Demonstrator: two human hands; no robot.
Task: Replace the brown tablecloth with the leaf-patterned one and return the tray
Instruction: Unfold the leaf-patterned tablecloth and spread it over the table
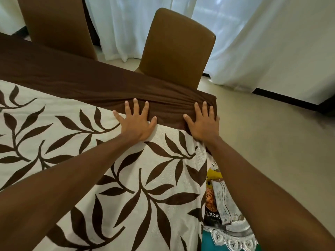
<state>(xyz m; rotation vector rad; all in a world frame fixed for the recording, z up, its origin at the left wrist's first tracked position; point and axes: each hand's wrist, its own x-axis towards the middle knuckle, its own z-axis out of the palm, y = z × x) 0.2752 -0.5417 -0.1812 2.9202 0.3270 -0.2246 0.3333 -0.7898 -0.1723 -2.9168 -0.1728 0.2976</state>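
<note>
Two hands: both are flat on the surface at its far corner, my left hand (135, 124) and my right hand (203, 124).
Left fingers (136, 105): spread wide and open, holding nothing. The palm lies on the edge of the cream tablecloth with dark brown leaves (87, 145); the fingertips press on the plain brown stretchy tablecloth (72, 73).
Right fingers (204, 108): also open and flat, close together, holding nothing. They rest on the bunched brown cloth right at the corner.
Why flat: I think I am pushing the brown cloth away, or smoothing the leaf cloth's edge. I cannot tell which.
Brown cloth: it covers the far strip of the surface and is wrinkled up between my hands, so it looks partly off.
Leaf cloth: it covers most of the near side and hangs down over the right edge.
Tray: a shiny silver tray with a fancy rim (233, 238) sits low on my right, off the surface. It holds snack bags, one a dark almond packet (211, 205). I cannot see what it rests on.
Chairs: a brown padded chair (177, 48) stands tucked in at the far side, right behind the wrinkles. Another brown chair (58, 24) is farther left.
Left to do: get the brown cloth off, then put the tray back.
</note>
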